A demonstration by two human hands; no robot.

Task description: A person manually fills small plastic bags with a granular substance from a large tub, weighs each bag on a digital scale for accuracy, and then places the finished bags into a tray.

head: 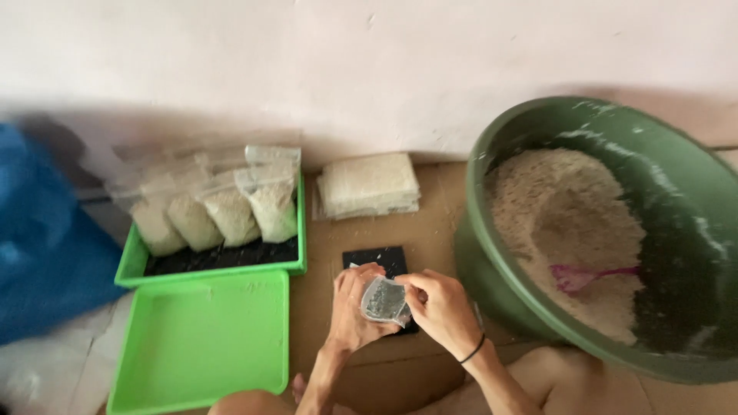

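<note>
Both my hands hold one small clear plastic bag (384, 301) in front of me. My left hand (354, 311) grips its left side, and my right hand (443, 310), with a black band at the wrist, pinches its right edge. The bag looks empty and hangs just above a small black scale (378, 260) on the cardboard floor. To the right stands a large green basin (676, 177) heaped with white grain, with a pink scoop (588, 275) lying in it.
A green tray (288, 265) at the left holds several filled bags of grain (231, 211) leaning in a row. Its green lid (204, 338) lies in front. A stack of flat clear bags (369, 184) rests by the wall. Blue cloth (38, 238) is at far left.
</note>
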